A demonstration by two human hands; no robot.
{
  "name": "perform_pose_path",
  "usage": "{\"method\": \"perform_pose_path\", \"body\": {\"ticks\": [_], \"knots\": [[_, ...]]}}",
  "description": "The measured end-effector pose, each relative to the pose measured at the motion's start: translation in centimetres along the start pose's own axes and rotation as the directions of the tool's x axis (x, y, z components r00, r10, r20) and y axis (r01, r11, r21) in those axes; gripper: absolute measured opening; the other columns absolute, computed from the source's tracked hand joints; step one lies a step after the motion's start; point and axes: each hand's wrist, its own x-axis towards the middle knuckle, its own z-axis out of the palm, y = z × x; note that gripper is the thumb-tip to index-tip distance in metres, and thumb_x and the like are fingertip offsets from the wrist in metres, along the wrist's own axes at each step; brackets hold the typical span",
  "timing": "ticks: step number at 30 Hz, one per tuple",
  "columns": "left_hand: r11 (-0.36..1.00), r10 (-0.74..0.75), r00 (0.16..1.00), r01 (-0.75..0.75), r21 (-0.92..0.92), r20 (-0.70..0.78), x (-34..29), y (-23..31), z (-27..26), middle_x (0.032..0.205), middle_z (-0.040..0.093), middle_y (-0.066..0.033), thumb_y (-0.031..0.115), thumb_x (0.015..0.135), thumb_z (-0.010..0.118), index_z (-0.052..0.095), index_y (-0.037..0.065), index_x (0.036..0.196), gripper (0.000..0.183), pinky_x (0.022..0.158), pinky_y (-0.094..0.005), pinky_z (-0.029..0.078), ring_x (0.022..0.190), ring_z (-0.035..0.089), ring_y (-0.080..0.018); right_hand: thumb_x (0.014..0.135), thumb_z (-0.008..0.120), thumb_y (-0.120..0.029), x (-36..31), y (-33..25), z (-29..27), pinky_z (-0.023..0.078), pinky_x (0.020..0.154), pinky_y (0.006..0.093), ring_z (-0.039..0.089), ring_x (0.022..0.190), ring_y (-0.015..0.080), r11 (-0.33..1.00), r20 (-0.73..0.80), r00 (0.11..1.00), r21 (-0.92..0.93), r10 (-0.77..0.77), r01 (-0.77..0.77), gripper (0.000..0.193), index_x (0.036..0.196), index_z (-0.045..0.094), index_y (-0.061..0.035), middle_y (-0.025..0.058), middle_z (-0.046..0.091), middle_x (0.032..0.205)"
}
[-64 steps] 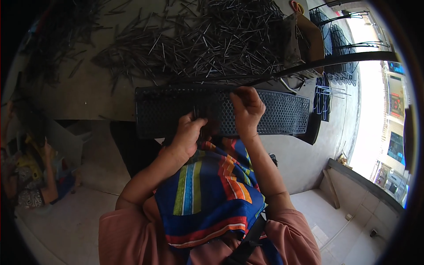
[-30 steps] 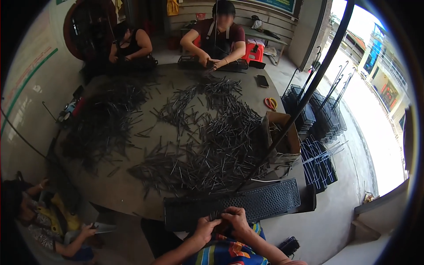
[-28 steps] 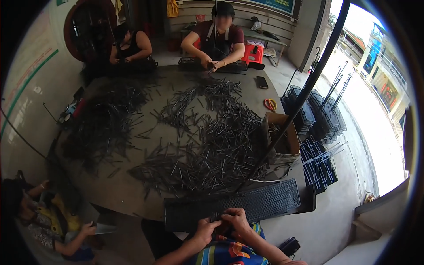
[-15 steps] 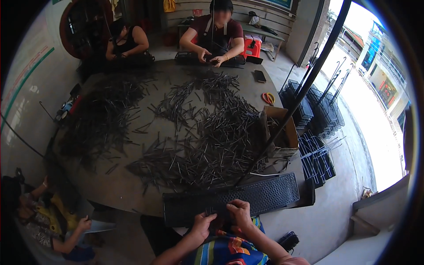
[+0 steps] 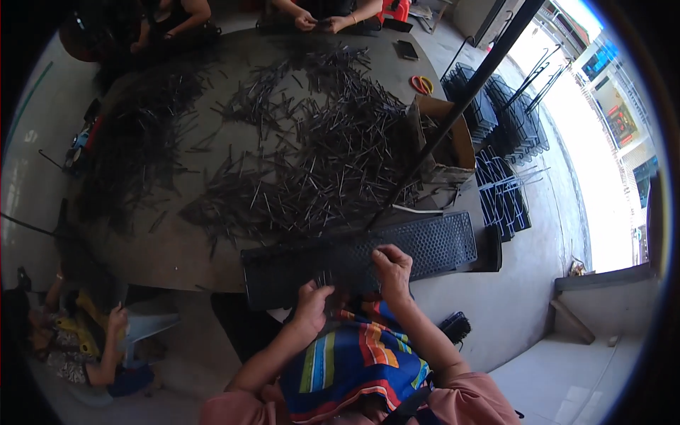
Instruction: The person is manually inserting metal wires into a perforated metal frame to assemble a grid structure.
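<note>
My left hand [image 5: 310, 303] is closed around a few thin black strips [image 5: 324, 278], whose ends stick up past the thumb. It hovers at the near edge of a long black tray [image 5: 432, 244] with a honeycomb-perforated surface. Over the middle of that tray is my right hand [image 5: 394, 270], its fingertips pinched together; whether something small is between them cannot be made out. The tray lies along the near edge of the table [image 5: 170, 265]. Beyond it, a wide heap of loose black strips [image 5: 333, 163] covers much of the tabletop.
A cardboard box [image 5: 464, 152] and red-and-yellow-handled pliers [image 5: 422, 85] are at the table's right. A dark pole [image 5: 467, 106] slants across. Stacked black racks [image 5: 520, 106] stand on the floor. Co-workers' hands [image 5: 322, 23] work at the far side; another person [image 5: 92, 340] sits at left.
The view has tipped downward, so the table appears higher. My right hand has drawn away from my left, up over the tray. My left hand still grips the thin strips.
</note>
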Motion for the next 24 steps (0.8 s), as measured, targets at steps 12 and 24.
{"method": "perform_pose_path", "body": {"ticks": [12, 24], "knots": [[0.998, 0.032, 0.999, -0.032, -0.058, -0.002, 1.4, 0.3, 0.3, 0.089, 0.067, -0.0091, 0.002, 0.090, 0.054, 0.061, 0.005, 0.102, 0.014, 0.064, -0.0272, 0.051, 0.075, 0.065, -0.0173, 0.077, 0.067, 0.008, 4.0, 1.2, 1.7, 0.041, 0.064, 0.0202, 0.052, 0.072, 0.0079, 0.829, 0.188, 0.848, -0.191, -0.495, 0.526, 0.009, 0.085, 0.066, 0.0033, 0.0025, 0.059, 0.081], [0.994, 0.025, 1.000, -0.024, -0.103, 0.001, 2.0, 0.4, 0.1, 0.082, 0.067, -0.0094, 0.002, 0.084, 0.063, 0.060, 0.003, 0.096, 0.012, 0.057, -0.0277, 0.049, 0.067, 0.064, -0.0174, 0.073, 0.070, 0.007, 4.5, 2.3, 2.8, 0.043, 0.060, 0.0205, 0.057, 0.068, 0.0084, 0.709, 0.296, 0.797, -0.363, -0.527, 0.604, 0.013, 0.085, 0.069, 0.0010, 0.0040, 0.061, 0.078]]}}
